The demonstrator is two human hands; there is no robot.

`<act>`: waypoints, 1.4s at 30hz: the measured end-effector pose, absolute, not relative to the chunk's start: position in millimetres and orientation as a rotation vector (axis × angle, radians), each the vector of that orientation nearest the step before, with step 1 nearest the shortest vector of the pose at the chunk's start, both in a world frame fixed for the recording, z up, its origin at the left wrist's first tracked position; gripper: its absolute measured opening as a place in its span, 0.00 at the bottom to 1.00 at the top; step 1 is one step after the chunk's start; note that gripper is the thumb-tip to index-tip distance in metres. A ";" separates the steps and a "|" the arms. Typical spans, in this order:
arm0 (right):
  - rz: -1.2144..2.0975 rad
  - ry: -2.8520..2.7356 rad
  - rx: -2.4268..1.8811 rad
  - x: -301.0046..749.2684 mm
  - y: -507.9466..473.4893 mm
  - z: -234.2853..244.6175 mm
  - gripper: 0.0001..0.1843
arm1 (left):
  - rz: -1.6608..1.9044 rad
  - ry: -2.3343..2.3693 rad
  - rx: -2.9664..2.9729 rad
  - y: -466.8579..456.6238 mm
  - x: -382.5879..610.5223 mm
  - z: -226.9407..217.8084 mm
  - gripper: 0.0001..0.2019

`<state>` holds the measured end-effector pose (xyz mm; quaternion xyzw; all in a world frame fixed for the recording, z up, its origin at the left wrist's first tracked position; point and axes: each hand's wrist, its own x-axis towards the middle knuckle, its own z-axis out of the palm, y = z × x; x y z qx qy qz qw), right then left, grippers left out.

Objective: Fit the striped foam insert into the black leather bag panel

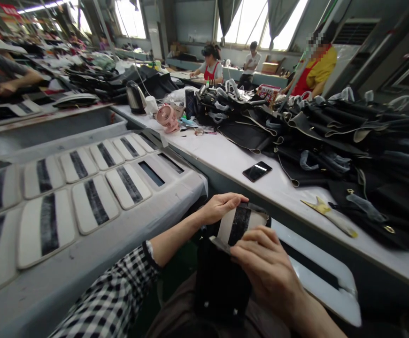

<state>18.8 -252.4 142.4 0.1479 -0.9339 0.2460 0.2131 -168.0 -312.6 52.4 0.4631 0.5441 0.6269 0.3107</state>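
Observation:
My left hand [220, 206] grips the top edge of a white pad with a black glued stripe [237, 225], held over a black bag piece [221, 281] on my lap. My right hand [266, 265] is closed with its fingers pressed on the pad's near edge, and a thin grey blade-like strip [220, 245] sticks out from under the fingertips. My left sleeve is black-and-white check.
Rows of white pads with black stripes [95, 204] lie on the grey bench at left. The white table [225, 157] holds a phone [257, 171], a pink fan [167, 117], a kettle [135, 97] and heaps of black bag parts [348, 141]. Other people work at the back.

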 end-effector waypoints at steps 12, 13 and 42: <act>0.562 -2.653 0.580 52.5 -277.7 115.3 0.14 | 1.753 1.653 1.156 -323.0 -153.2 40.7 0.33; 0.556 -2.637 0.571 57.1 -283.4 108.6 0.16 | 1.757 1.675 1.140 -322.7 -151.8 39.2 0.32; 0.602 -2.617 0.440 31.4 -263.6 139.7 0.10 | 1.761 1.597 1.161 -321.7 -147.1 39.7 0.28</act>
